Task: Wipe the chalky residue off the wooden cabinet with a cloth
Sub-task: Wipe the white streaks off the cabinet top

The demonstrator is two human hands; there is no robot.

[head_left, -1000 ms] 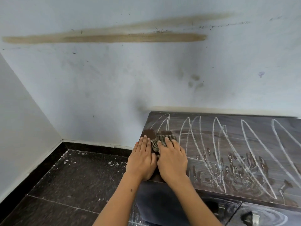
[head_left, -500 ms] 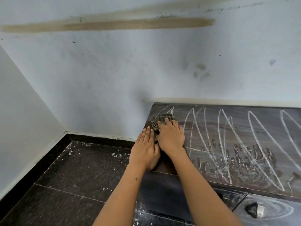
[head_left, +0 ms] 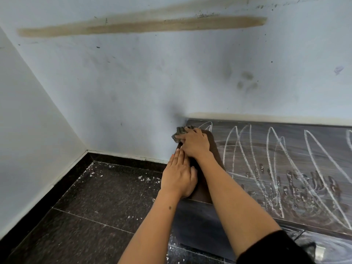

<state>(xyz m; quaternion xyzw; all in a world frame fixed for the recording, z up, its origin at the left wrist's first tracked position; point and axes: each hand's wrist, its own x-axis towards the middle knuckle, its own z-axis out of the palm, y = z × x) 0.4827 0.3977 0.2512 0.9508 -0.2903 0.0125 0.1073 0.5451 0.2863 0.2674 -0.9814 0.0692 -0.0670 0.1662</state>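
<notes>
A dark wooden cabinet (head_left: 285, 149) stands against the wall, its top covered with white chalk loops and smears. A strip along its left edge is wiped dark brown. My right hand (head_left: 194, 144) presses a grey striped cloth (head_left: 180, 131) onto the far left corner of the top, close to the wall. Only the cloth's far end shows past my fingers. My left hand (head_left: 179, 177) lies flat, fingers straight, on the cabinet's left edge just behind the right hand.
A pale blue wall (head_left: 171, 82) with a brown streak rises right behind the cabinet. A side wall closes the corner on the left. Dark speckled floor tiles (head_left: 95, 206) with white flecks lie left of the cabinet. The cabinet front (head_left: 333, 250) carries chalk swirls.
My right hand has slid the cloth away from me along the left edge to the back corner, leaving a wiped dark strip. My left hand stayed on the edge.
</notes>
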